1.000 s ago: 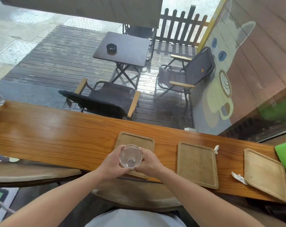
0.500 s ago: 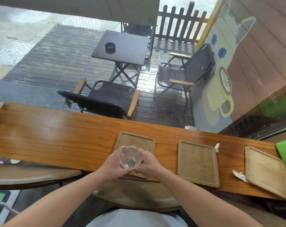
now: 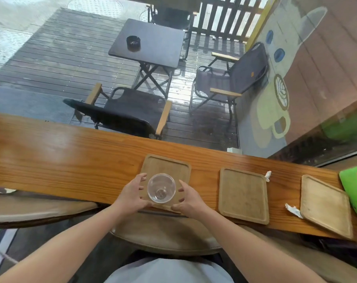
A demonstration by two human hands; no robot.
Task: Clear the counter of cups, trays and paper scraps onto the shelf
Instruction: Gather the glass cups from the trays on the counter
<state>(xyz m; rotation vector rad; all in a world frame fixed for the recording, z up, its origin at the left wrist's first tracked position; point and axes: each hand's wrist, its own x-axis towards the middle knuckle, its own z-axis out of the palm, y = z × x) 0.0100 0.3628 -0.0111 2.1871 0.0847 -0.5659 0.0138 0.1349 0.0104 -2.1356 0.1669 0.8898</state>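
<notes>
A clear empty cup (image 3: 161, 187) stands upright on the near part of the leftmost wooden tray (image 3: 169, 164), which lies on the long wooden counter (image 3: 71, 160). My left hand (image 3: 132, 196) is just left of the cup and my right hand (image 3: 189, 199) just right of it. Both have their fingers spread and a gap to the glass; their thumbs lie near the tray's front edge. A second tray (image 3: 243, 195) and a third tray (image 3: 325, 205) lie further right. One paper scrap (image 3: 267, 176) sits behind the second tray, another paper scrap (image 3: 293, 210) between the two.
A green object (image 3: 355, 190) rests at the counter's far right end. A round stool seat (image 3: 165, 240) is below the counter in front of me. Beyond the window glass are a deck, a dark folding table and chairs.
Both hands were wrapped around the cup, held over the tray's near edge. Now the cup stands on the tray and both hands have let go and spread apart.
</notes>
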